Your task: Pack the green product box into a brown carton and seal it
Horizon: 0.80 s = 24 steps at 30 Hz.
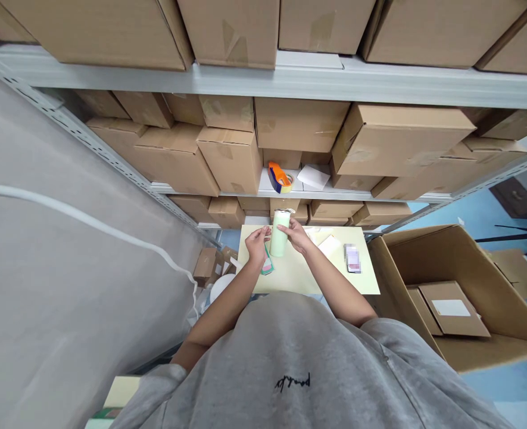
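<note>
A pale green cylindrical tumbler [279,235] stands upright near the far edge of a pale yellow board [305,277]. My right hand [296,234] grips its right side. My left hand [258,244] is raised close to its left side, and I cannot tell whether the fingers touch it. Just below that hand, a green-and-pink tag [267,263] lies partly hidden. A sheet of white paper [330,247] and a blurred pink-and-white packet [352,258] lie to the right, out of reach of my fingers.
Metal shelves [290,77] loaded with cardboard cartons rise beyond the board, with an orange tape dispenser [280,178] on one. An open carton [451,298] holding a flat brown box stands to the right. A white cable [89,220] runs along the grey wall on the left.
</note>
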### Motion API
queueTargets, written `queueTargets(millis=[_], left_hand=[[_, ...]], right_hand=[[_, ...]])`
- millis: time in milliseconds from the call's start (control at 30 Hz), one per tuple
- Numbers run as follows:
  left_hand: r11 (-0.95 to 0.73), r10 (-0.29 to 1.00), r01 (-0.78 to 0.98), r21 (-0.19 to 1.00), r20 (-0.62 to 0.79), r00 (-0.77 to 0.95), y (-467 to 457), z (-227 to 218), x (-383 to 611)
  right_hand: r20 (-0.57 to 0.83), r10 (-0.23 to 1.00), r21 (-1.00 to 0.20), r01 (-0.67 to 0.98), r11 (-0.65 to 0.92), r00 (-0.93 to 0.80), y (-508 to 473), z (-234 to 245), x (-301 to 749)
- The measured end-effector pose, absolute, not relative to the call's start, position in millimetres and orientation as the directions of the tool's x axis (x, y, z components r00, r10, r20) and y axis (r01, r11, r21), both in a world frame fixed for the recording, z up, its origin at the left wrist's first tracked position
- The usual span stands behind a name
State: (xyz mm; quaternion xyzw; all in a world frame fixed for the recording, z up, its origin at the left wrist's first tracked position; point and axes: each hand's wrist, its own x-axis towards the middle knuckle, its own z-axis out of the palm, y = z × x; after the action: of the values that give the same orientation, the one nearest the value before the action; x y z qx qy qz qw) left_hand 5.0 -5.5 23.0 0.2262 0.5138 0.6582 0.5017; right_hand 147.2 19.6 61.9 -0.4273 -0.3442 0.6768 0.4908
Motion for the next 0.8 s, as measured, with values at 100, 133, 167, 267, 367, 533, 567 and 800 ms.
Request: queueTargets(millis=[100, 133, 167, 267, 367, 533, 567, 800], left_hand=[[0.023, 0.903, -0.465, 0.885, -0.219, -0.371, -5.5, 23.5, 6.7], [0.022, 0.905, -0.483, 0.876, -0.223, -0.363, -5.5, 23.1, 6.8], [0.022, 0.907, -0.502, 0.864, -0.229, -0.354, -5.5, 22.6, 6.7], [0.035, 0.907, -0.554, 0.832, -0.259, -0.332, -5.6, 21.7, 6.0], [0.052, 0.901, -0.572, 0.818, -0.286, -0.327, -5.5, 22.5, 5.0], [0.059, 0.891, -0.562, 0.825, -0.297, -0.342, -4.1, 23.6, 3.7], [0.062, 0.889, -0.552, 0.832, -0.297, -0.349, -3.8, 23.4, 3.6], [0.029, 0.898, -0.546, 0.837, -0.262, -0.353, -1.1, 20.8, 4.6]], right_hand=[[-0.235, 0.962, -0.883, -0.384, -0.271, -0.140, 20.4, 59.1, 145.4], [-0.237, 0.962, -0.882, -0.384, -0.273, -0.138, 20.6, 58.6, 145.2], [-0.240, 0.961, -0.881, -0.384, -0.276, -0.141, 20.6, 58.3, 145.2], [-0.239, 0.957, -0.877, -0.387, -0.285, -0.162, 20.7, 57.8, 145.7], [-0.231, 0.957, -0.878, -0.387, -0.283, -0.175, 21.1, 57.6, 146.7], [-0.235, 0.957, -0.880, -0.380, -0.284, -0.169, 22.9, 58.2, 147.7], [-0.237, 0.957, -0.881, -0.377, -0.285, -0.169, 23.2, 58.4, 147.7], [-0.244, 0.954, -0.877, -0.380, -0.293, -0.172, 25.4, 57.8, 146.6]])
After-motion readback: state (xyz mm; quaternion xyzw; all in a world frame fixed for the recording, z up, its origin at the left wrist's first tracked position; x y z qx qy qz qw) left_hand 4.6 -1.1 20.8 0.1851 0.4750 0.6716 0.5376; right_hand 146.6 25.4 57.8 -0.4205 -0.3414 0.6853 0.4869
